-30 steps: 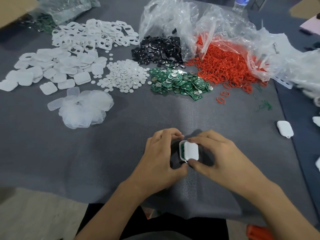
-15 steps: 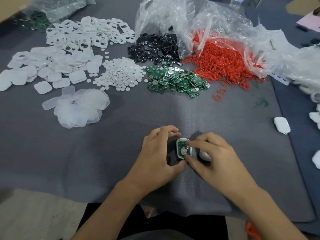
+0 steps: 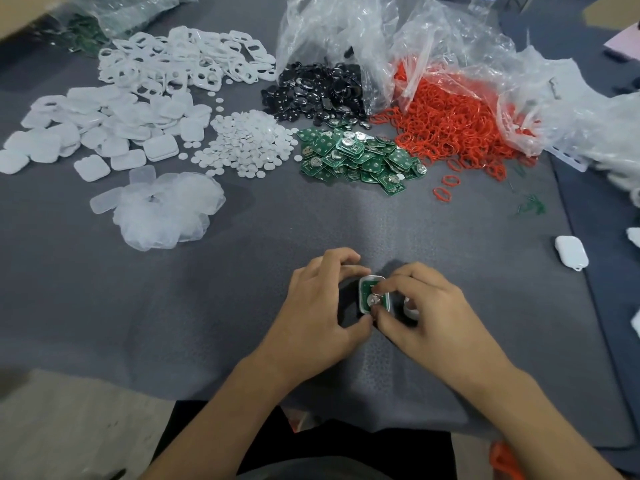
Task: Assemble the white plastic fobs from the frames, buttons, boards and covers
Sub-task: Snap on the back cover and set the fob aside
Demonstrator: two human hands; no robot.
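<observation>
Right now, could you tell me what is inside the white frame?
The white frame holds a green board with a silver disc; right hand covers part; underneath hidden.

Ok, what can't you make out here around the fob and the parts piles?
Head view only.
- Fob: near end and sides covered by left hand and right hand; whether the right pinches the board is unclear.
- White piece under the right hand: mostly hidden by its fingers.
- Green parts in the bag, top left: blurred, cut by the edge.
</observation>
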